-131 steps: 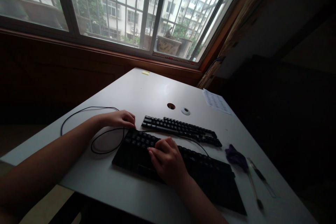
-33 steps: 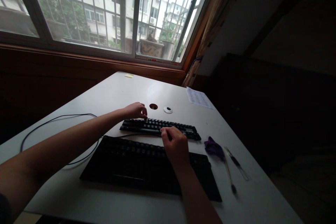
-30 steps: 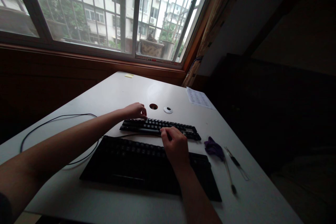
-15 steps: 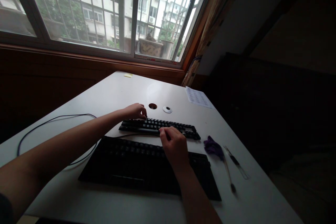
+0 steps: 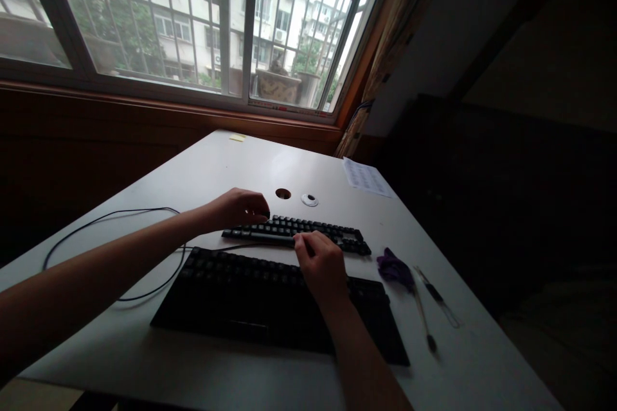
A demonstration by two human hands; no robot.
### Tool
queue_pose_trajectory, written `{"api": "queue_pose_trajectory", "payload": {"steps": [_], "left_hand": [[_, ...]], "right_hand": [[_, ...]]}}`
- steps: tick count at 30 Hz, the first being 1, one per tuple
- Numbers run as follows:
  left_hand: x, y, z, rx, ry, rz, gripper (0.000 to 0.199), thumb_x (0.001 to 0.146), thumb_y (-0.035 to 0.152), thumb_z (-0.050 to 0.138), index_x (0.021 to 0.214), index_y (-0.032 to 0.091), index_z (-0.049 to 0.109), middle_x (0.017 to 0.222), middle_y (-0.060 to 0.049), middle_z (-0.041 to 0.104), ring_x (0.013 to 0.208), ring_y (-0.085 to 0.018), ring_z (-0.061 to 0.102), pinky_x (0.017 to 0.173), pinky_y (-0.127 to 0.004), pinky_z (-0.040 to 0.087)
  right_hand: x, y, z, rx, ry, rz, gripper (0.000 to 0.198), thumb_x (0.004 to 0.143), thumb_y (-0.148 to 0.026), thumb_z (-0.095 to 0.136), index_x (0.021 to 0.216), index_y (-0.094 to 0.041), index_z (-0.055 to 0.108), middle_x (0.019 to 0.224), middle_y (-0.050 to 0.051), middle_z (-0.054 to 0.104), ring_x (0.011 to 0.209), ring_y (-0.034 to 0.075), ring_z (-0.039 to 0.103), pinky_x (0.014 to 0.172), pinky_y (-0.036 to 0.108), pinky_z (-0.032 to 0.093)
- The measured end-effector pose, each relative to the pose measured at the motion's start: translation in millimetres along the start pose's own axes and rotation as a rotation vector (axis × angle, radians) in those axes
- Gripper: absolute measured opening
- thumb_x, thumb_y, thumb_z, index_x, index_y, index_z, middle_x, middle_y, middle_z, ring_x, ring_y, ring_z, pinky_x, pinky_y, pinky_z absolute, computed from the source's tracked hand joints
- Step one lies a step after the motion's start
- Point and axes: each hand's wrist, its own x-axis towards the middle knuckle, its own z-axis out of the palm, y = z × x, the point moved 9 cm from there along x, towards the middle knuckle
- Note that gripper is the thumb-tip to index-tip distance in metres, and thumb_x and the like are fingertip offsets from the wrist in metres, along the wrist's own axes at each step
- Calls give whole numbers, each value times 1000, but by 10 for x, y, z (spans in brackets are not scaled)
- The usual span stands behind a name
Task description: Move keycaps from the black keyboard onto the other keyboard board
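A black mechanical keyboard (image 5: 332,229) lies across the middle of the desk, with a lighter patch among the keys at its right end. My left hand (image 5: 241,207) is over its left end, thumb and fingers pinched on a small dark keycap (image 5: 267,214). At the front edge of this keyboard, my right hand (image 5: 322,263) is closed, its fingertips together. Whatever those fingertips hold, if anything, is hidden. Under my right wrist lies a second, larger black keyboard (image 5: 226,298) with a wide palm rest, nearer to me.
A black cable (image 5: 110,211) loops on the left of the white desk (image 5: 193,170). On the right lie a purple cloth (image 5: 395,268), a thin brush (image 5: 424,321) and a wire keycap puller (image 5: 438,297). Farther back are a cable hole (image 5: 283,194), a round cover (image 5: 310,200) and printed paper (image 5: 367,178).
My left hand has drawn slightly left and lifted off the far keyboard's keys with the small dark keycap. My right hand stays at the front edge. The view has shifted a little.
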Motion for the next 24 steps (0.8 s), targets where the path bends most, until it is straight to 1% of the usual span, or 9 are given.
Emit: {"api": "queue_pose_trajectory", "payload": {"steps": [2,3,5,6,8,11,17,21,24], "left_hand": [[-173,175,-57,-10,24,50,18,89,31,75,97,16,77,82,-3,75,67,-12,66,65,-21,51],[-262,237,-95,-26,56,61,18,90,32,75,98,16,77,84,-4,74,68,-12,65,64,-21,51],[-434,337,-116,-60,78,84,19,90,32,75,99,16,78,87,-5,73,68,-12,65,63,-21,51],[-515,361,-112,-70,79,78,18,91,31,75,102,16,78,90,-6,73,69,-12,65,63,-21,52],[-662,402,-63,-76,40,77,18,92,27,73,106,17,78,94,-7,73,73,-13,66,65,-21,53],[-838,428,-52,-104,55,79,18,94,24,71,109,18,77,96,-7,72,78,-14,68,70,-22,55],[-980,357,-16,-109,80,46,20,96,28,71,113,19,77,98,-7,72,79,-14,68,70,-23,55],[-1006,331,27,-150,61,66,23,97,35,73,112,19,78,97,-8,73,81,-15,69,74,-24,56],[-1031,328,69,-172,23,72,26,97,40,73,113,20,79,97,-8,73,82,-16,70,73,-23,56]], "right_hand": [[-6,-18,17,-1,-5,-12,27,101,-26,55,80,-21,71,76,3,69,72,18,65,72,29,48],[-11,-29,29,0,-10,-19,28,101,-26,55,79,-21,71,76,3,69,71,18,65,72,29,48],[-22,-57,62,9,-31,-37,28,101,-27,56,79,-21,71,76,3,69,71,17,65,72,29,48],[-28,-75,80,15,-44,-48,28,101,-26,56,79,-22,71,76,2,69,71,17,65,72,29,48],[-41,-119,115,31,-68,-77,27,101,-26,56,80,-21,72,76,2,69,72,17,66,73,29,49],[-65,-199,158,60,-95,-124,25,102,-26,56,83,-22,73,76,2,68,71,17,66,71,28,49],[-136,-363,262,196,-162,-182,19,101,-28,60,93,-22,77,79,1,70,70,15,67,68,26,52],[-187,-472,305,291,-166,-227,16,102,-28,62,100,-23,77,82,2,69,70,14,66,65,26,53],[-231,-552,338,345,-170,-283,15,102,-27,63,107,-25,77,88,2,72,73,14,68,68,26,55]]}}
